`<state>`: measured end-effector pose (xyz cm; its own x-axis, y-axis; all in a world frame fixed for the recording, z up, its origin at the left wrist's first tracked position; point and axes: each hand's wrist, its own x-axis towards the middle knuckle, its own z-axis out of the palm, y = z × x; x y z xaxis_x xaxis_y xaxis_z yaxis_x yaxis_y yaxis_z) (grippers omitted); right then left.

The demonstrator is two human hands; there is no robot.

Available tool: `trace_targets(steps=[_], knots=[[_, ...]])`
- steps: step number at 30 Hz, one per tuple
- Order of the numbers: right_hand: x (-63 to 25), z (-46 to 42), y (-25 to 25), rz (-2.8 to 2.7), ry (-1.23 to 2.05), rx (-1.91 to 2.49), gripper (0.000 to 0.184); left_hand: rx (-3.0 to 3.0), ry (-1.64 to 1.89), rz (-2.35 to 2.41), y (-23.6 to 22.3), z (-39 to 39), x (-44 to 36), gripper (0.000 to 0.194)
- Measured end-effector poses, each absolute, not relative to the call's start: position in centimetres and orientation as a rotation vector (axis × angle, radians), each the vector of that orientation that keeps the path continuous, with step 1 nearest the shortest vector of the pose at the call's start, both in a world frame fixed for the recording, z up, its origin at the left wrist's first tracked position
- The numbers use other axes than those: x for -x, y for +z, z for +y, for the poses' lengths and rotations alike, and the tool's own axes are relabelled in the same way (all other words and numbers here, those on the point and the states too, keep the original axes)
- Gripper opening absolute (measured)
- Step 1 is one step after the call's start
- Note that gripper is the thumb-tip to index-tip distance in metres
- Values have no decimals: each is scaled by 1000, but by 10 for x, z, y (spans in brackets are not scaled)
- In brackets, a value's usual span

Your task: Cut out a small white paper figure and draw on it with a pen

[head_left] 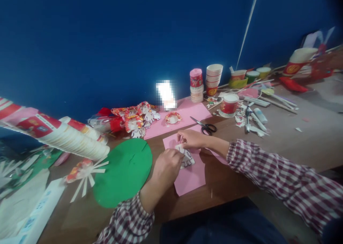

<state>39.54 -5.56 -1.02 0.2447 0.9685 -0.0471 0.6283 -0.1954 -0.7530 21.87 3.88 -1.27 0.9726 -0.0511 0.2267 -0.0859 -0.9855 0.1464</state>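
My left hand (168,165) and my right hand (191,139) both pinch a small white printed paper cutout (187,157) and press it onto a pink paper sheet (189,177) on the brown table. The left hand's fingers are curled over the cutout's left edge. The right hand grips its top edge. Both sleeves are checked red and white. A green paper disc (123,172) lies just left of my left hand. Black scissors (205,126) lie just beyond my right hand.
A long stack of paper cups (61,135) lies on its side at the left. A second pink sheet (182,117) holds a small red ring-shaped piece (173,118). Red and white cutouts (136,119), upright cup stacks (213,78), glue tubes (259,115) and sticks crowd the back by the blue wall.
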Motion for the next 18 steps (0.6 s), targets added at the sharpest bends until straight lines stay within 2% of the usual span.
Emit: trace_targets(steps=[10, 18], knots=[[-395, -57, -8, -1476, 671, 1967, 28, -3021, 135, -357, -17, 49, -241, 19], [-387, -61, -6, -1503, 559, 2020, 23, -3047, 286, -340, -23, 45, -234, 14]])
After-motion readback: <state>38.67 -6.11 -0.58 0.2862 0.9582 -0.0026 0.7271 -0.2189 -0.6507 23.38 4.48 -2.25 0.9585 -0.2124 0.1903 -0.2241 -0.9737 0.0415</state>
